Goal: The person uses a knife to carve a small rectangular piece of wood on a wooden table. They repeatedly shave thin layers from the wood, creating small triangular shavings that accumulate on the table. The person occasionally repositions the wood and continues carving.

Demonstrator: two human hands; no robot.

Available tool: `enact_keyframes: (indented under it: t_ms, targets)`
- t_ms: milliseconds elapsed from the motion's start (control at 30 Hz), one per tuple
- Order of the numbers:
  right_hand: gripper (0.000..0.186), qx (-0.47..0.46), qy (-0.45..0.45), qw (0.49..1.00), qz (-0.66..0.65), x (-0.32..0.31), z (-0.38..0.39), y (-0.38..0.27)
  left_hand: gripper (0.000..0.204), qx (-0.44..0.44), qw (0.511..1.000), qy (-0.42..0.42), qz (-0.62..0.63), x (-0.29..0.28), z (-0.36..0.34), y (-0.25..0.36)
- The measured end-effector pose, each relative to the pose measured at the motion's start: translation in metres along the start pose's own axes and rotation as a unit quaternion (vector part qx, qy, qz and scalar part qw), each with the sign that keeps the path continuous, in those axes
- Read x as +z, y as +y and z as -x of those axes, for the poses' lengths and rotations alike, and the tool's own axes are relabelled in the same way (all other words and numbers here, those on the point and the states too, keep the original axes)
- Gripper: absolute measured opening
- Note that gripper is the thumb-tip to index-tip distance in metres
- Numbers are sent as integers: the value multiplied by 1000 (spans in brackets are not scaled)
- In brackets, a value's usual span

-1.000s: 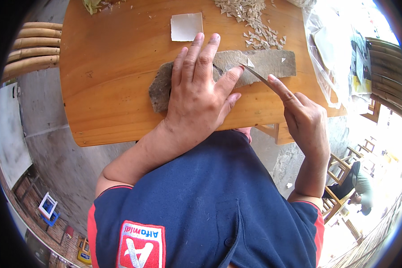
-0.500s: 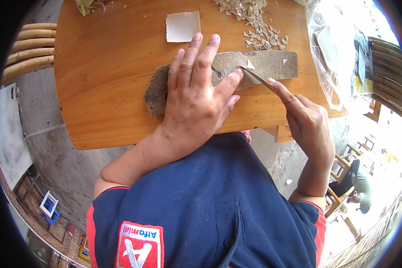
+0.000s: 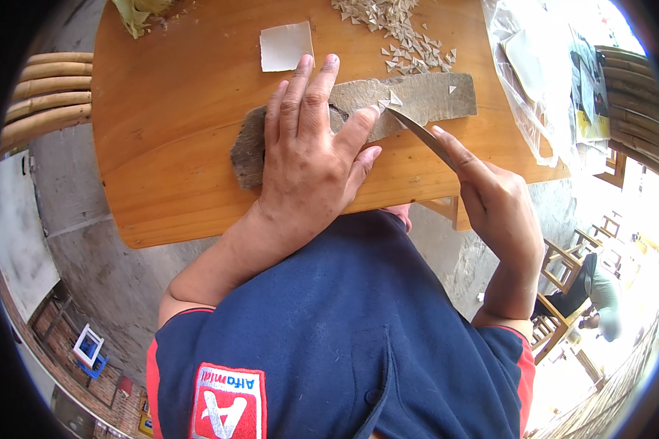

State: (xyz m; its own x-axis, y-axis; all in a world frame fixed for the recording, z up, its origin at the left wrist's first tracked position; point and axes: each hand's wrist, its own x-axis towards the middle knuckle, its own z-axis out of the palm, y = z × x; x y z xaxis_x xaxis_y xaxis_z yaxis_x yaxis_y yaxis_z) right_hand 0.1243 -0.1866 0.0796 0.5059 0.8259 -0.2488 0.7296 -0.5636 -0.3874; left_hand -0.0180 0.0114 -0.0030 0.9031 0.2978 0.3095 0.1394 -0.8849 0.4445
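My left hand (image 3: 307,150) lies palm down across a weathered grey wooden block (image 3: 439,91), fingers spread. One fingertip presses by a small pale triangular piece (image 3: 395,98) on the block. In my right hand (image 3: 501,208) is a thin-bladed knife (image 3: 421,135), the index finger stretched along it. Its tip rests on the block beside the left fingertip and the small pieces. What lies beneath my left palm is hidden. Past the block is a heap of pale triangular chips (image 3: 417,55), and beyond my left fingers a white square sheet (image 3: 285,47).
The block sits on a varnished wooden table (image 3: 176,146). A clear plastic bag (image 3: 520,73) covers the right side. Pale green leafy scraps (image 3: 135,14) lie at the far left. Bamboo chair backs (image 3: 47,95) flank the table. A person (image 3: 600,296) bends near wooden stools at right.
The knife tip has shifted slightly back from my left fingertip, and a pale piece now stands out beside it. The whole view has drifted a little; the left hand stays on the block.
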Motion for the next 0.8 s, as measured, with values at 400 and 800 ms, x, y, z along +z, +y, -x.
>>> enact_keyframes:
  t_ms: [400, 800]
  targets:
    - [66, 9, 82, 996, -19, 18, 12, 6, 60, -14, 999, -32, -2, 3, -16, 7]
    - [61, 24, 104, 993, -53, 14, 10, 1, 50, -10, 999, 2, 31, 2, -15, 3]
